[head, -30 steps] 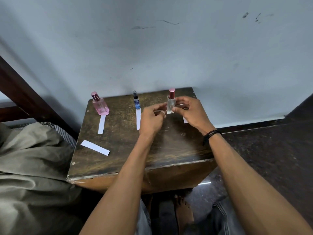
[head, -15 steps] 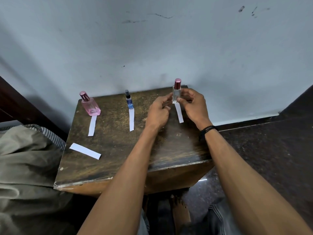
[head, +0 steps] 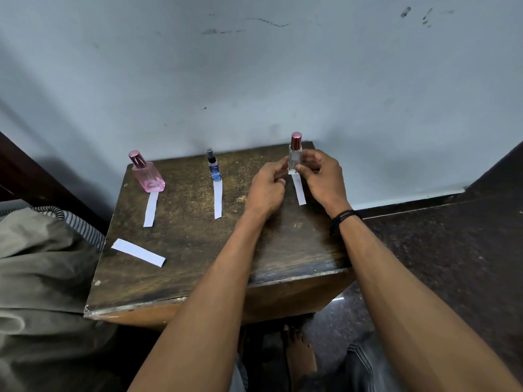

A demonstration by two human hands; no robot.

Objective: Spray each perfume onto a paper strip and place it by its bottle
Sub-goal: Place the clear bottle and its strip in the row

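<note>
1. Wooden surface: pink bottle, blue sprayer and clear bottle stand along 12 o'clock, a paper strip below each.
2. Our right hand has its grip pinching the clear bottle at 1 o'clock. Our left hand is curled beside it, and we cannot tell its grip.
3. A spare strip lies at 8 o'clock. We judge the task nearly done.

Wooden table — olive cloth beside

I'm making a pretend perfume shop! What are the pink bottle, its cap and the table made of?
Pink bottle: probably glass, maybe hard plastic; glossy and see-through pink. Cap: shiny metallic pink, so metal or coated plastic. Table: dark wood, worn and dull, with scuffs and a chipped front edge.
</note>
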